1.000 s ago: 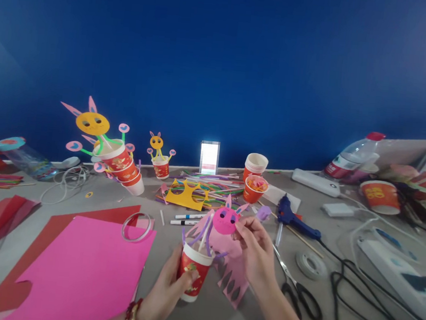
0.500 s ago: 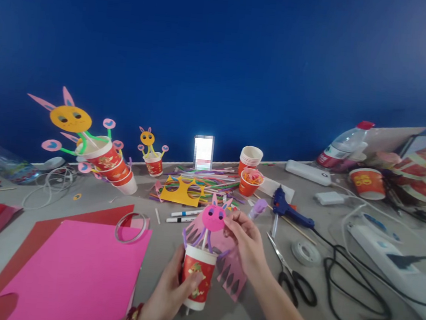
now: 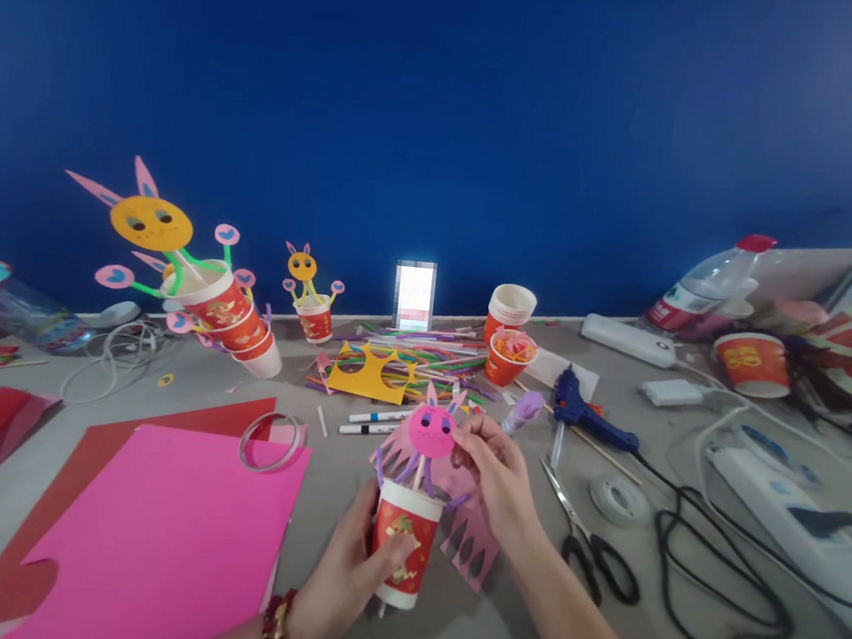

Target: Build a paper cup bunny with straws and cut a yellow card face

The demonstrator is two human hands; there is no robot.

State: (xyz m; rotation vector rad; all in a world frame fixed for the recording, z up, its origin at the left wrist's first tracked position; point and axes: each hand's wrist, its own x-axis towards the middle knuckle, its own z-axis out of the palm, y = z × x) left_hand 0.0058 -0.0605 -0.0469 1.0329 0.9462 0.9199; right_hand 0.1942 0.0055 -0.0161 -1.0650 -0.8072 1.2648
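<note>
My left hand (image 3: pixel 366 550) is wrapped round a red paper cup (image 3: pixel 417 530) with a white rim and a printed cartoon figure. A white stick runs through the cup, its lower end poking out beneath. On top of the stick sits a pink paper bunny head (image 3: pixel 431 431) with ears, drawn eyes and a mouth. Purple pipe cleaners (image 3: pixel 382 466) rise from the cup at both sides like arms. The fingers of my right hand (image 3: pixel 491 466) pinch the right edge of the bunny head. Pink cut-out paper (image 3: pixel 475 550) lies behind the cup.
Scissors (image 3: pixel 585 541), a clear tape roll (image 3: pixel 617 501) and a blue glue gun (image 3: pixel 587 415) lie right. Pink card (image 3: pixel 171 536) with a tape ring (image 3: pixel 268 442) lies left. Finished bunny cups (image 3: pixel 223 305), yellow card scraps (image 3: pixel 367 374) and stacked cups (image 3: pixel 509 307) stand behind. A black cable (image 3: pixel 712 638) curls at right.
The whole scene has shifted slightly right and up in view as the camera turned. Both hands keep their hold on the cup and bunny head.
</note>
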